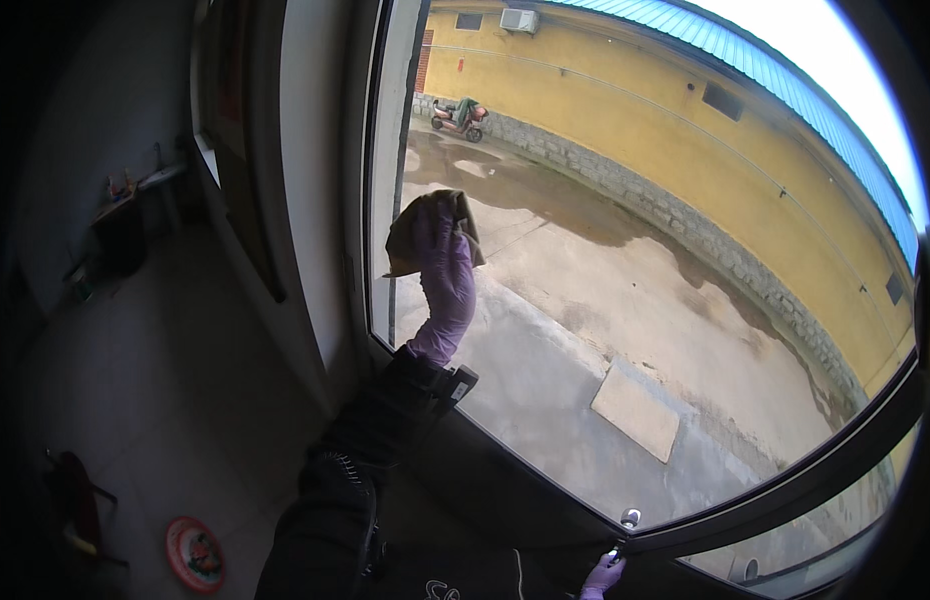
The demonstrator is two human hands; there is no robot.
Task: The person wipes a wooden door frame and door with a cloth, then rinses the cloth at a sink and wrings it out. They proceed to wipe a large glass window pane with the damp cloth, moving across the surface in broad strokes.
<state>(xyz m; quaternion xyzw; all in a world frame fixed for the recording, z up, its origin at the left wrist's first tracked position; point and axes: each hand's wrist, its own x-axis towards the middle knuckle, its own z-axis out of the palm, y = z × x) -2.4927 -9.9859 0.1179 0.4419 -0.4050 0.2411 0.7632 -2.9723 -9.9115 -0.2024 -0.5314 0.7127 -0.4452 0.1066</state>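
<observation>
My left hand (pixel 446 262), in a purple disposable glove, presses a folded olive-brown cloth (pixel 405 238) against the window pane (pixel 540 300), near the left side of its dark frame. A dark sleeve and a black strapped device (pixel 456 386) cover the wrist. Low in the view, my right hand (pixel 604 576), also in a purple glove, is at the lower corner of the window frame, closed around a small shiny metal piece, seemingly a window handle (pixel 615 553). A round metallic object (pixel 630 517) shows just above it.
A red-rimmed basin (pixel 181 562) and a dark red chair (pixel 82 502) are on the floor at lower left. A small table (pixel 116 206) and a sink (pixel 162 176) stand farther back. Outside are a parked scooter (pixel 459 118) and a yellow building wall (pixel 622 97).
</observation>
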